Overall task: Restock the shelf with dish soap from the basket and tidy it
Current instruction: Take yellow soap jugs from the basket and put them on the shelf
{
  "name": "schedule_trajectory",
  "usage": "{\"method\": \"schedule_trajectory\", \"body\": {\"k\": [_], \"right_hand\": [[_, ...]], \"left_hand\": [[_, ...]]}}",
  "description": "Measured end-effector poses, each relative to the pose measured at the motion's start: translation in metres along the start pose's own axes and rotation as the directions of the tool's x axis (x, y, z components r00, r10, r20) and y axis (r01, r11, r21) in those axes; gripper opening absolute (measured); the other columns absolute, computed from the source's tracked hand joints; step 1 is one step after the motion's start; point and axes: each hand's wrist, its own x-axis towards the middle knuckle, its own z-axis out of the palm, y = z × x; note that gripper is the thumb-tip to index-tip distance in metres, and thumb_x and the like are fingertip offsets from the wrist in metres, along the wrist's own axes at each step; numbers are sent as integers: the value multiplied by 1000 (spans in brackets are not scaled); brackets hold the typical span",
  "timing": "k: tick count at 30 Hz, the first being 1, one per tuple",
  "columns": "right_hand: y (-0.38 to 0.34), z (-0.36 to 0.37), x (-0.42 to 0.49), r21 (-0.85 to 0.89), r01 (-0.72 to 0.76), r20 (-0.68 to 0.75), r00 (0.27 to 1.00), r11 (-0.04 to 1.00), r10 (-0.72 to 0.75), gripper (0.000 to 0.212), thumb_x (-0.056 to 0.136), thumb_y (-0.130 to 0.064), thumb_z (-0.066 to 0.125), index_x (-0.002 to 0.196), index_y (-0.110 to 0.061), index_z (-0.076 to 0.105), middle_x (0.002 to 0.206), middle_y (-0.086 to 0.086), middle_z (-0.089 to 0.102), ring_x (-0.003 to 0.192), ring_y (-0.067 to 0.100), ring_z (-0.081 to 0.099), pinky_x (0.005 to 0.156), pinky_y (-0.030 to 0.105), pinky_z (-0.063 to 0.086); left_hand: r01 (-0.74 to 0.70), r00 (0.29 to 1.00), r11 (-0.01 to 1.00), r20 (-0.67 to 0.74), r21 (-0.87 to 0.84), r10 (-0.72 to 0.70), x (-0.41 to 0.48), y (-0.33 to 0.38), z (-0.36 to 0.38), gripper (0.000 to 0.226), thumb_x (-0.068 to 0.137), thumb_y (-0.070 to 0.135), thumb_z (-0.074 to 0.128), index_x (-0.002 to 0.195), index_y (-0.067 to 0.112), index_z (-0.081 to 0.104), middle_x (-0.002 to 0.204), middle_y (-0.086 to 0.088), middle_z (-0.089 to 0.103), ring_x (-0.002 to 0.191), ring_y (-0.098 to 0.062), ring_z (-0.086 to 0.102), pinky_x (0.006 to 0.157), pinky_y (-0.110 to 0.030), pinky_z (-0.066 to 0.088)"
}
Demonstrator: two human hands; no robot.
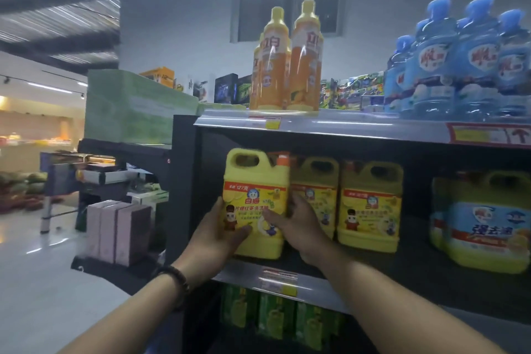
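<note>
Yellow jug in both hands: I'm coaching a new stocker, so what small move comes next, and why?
Probably slide the yellow jug back slightly: left hand and right hand grip its sides, and it seems to sit forward of the matching jugs beside it.

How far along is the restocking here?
Done: two shelved jugs stand side by side on the middle shelf. In hand: the left hand and right hand grip a third yellow jug at the row's left end. Left: releasing it and tidying; the basket is out of view, so remaining stock is unknown.
</note>
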Motion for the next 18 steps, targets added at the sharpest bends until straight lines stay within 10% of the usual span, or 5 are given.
{"method": "schedule_trajectory", "body": {"k": [6,18], "right_hand": [[25,22,35,-198,43,43,998,979,-35,55,86,-39,88,130,-35,55,127,-10,73,117,16,71,102,53,58],[11,32,43,-593,-16,50,997,805,57,60,90,-42,83,138,-17,57,135,6,68,123,30,65,100,41,53]], "left_hand": [[34,998,922,43,385,-54,17,-43,-1,115,82,72,65,168,21,8,173,2,14,162,-22,8,131,-45,22],[80,996,859,-5,506,-89,27,-57,12,127,80,79,61,167,18,-8,173,-9,0,160,-35,6,130,-51,20]]}}
